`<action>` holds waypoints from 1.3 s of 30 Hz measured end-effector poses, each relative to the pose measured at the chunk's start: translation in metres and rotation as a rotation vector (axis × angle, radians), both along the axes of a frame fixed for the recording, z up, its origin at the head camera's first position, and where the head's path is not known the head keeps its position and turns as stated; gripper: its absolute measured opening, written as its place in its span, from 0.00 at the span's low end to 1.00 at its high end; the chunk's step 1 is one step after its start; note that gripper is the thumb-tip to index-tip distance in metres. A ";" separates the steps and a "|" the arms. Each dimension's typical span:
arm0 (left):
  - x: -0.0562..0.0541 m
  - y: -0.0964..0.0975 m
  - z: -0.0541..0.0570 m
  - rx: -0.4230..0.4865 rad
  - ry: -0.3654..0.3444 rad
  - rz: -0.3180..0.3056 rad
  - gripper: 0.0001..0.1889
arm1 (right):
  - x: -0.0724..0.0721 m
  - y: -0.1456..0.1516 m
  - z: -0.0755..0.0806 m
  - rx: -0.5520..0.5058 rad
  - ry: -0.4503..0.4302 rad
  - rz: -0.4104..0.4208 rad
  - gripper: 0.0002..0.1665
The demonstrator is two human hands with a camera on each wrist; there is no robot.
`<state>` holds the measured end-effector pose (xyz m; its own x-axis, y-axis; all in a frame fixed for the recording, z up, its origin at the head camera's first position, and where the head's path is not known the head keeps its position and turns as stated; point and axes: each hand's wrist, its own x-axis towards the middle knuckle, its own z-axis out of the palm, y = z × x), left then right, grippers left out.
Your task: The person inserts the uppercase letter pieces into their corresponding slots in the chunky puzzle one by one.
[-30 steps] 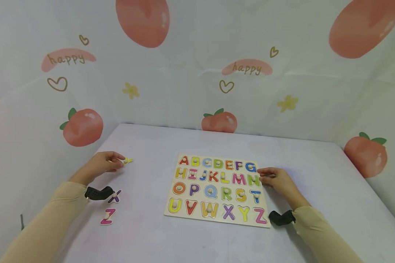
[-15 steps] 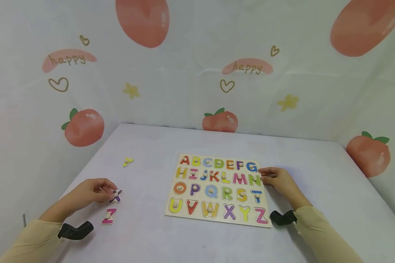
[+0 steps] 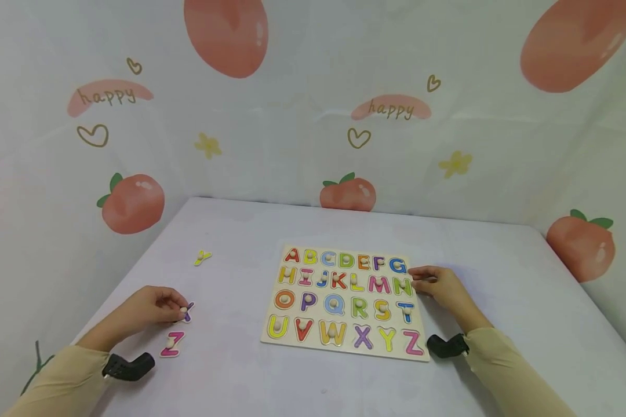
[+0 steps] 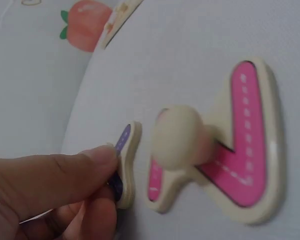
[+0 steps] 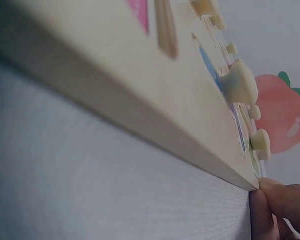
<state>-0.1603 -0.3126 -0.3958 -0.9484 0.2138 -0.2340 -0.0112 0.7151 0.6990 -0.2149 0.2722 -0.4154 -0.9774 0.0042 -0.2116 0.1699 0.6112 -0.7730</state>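
Observation:
With thumb and finger, my left hand (image 3: 145,314) pinches the purple letter X puzzle piece (image 3: 189,313) at the table's left side. Part of the X is hidden behind the fingers. Just nearer lies a pink letter Z piece (image 3: 174,345) with a round wooden knob, large in the left wrist view. Farther back is a yellow letter Y piece (image 3: 202,258). My right hand (image 3: 440,288) grips the right edge of the wooden alphabet board (image 3: 320,303), beside the N, thumb on top. Knobbed letters fill most of the board; the X, Y and Z spots show flat coloured shapes.
The table (image 3: 240,376) is covered in a pale cloth. A white curtain (image 3: 287,139) with printed peaches hangs behind it and along both sides. Black wrist cameras (image 3: 130,368) sit at both cuffs.
My left hand has come from the yellow Y toward me to the purple X and now pinches it. My right hand stays on the board's edge.

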 end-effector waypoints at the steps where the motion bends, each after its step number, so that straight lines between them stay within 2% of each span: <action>1: -0.001 0.001 0.002 -0.006 -0.005 0.000 0.11 | 0.000 -0.001 0.001 0.000 -0.002 -0.002 0.23; 4: -0.005 0.010 0.014 -0.007 -0.006 -0.007 0.11 | 0.001 -0.002 0.003 -0.001 0.000 -0.004 0.23; 8: -0.011 0.039 0.034 0.039 0.024 -0.040 0.12 | 0.002 -0.002 0.005 0.001 0.008 0.002 0.23; 12: -0.016 0.085 0.049 0.076 0.059 -0.095 0.11 | 0.000 -0.001 0.004 0.003 0.001 -0.002 0.23; 17: -0.017 0.153 0.057 0.170 0.043 -0.183 0.09 | -0.002 -0.002 0.001 0.015 -0.009 -0.014 0.22; 22: -0.010 0.213 0.054 0.237 0.024 -0.310 0.06 | -0.002 -0.002 -0.001 0.021 -0.007 -0.014 0.22; 27: -0.002 0.254 0.040 0.261 -0.019 -0.352 0.03 | 0.000 -0.002 0.000 0.019 -0.009 -0.018 0.23; 31: 0.000 0.279 0.027 0.230 -0.023 -0.353 0.04 | 0.002 -0.001 0.002 0.023 0.004 -0.001 0.23; 39: -0.004 0.307 0.013 0.112 0.061 -0.366 0.07 | -0.001 0.001 -0.001 0.019 0.013 0.005 0.23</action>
<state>-0.1640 -0.0054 -0.3831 -0.8164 0.5614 -0.1355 0.2745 0.5837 0.7642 -0.2157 0.2731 -0.4162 -0.9800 0.0028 -0.1989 0.1567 0.6265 -0.7635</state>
